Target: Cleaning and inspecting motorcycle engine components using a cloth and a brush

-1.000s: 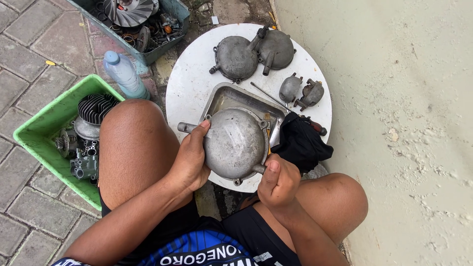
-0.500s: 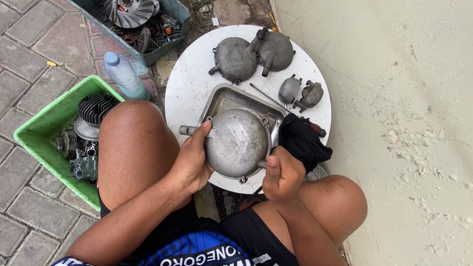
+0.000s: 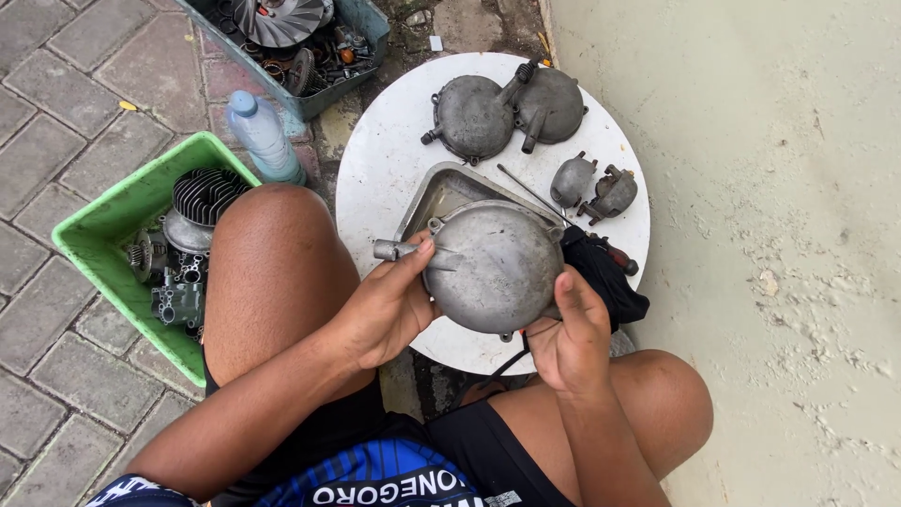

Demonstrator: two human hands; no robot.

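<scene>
The left hand (image 3: 385, 305) is gripping a round grey metal engine cover (image 3: 493, 268) by its left rim, the fingers curling together under the edge and the thumb lying along the top, its tip just beside the short pipe stub (image 3: 389, 250) that is sticking out past the fingertips. The right hand (image 3: 568, 333) is holding the cover's lower right edge, thumb pressing flat on the domed face while the other fingers are wrapping underneath, out of sight. The cover is hanging between both hands, just above a round white table (image 3: 375, 178) and over a shallow metal tray (image 3: 441, 192). Just beyond the right thumb a black rag (image 3: 605, 277) is lying on the table edge. Farther past the fingers, two more grey covers (image 3: 507, 111) are resting side by side, with two small metal parts (image 3: 593, 186) near them. Well apart to the left of the left hand's knuckles, a green crate (image 3: 113, 221) is holding engine pieces, and a clear plastic bottle (image 3: 263, 136) is standing beside it.
</scene>
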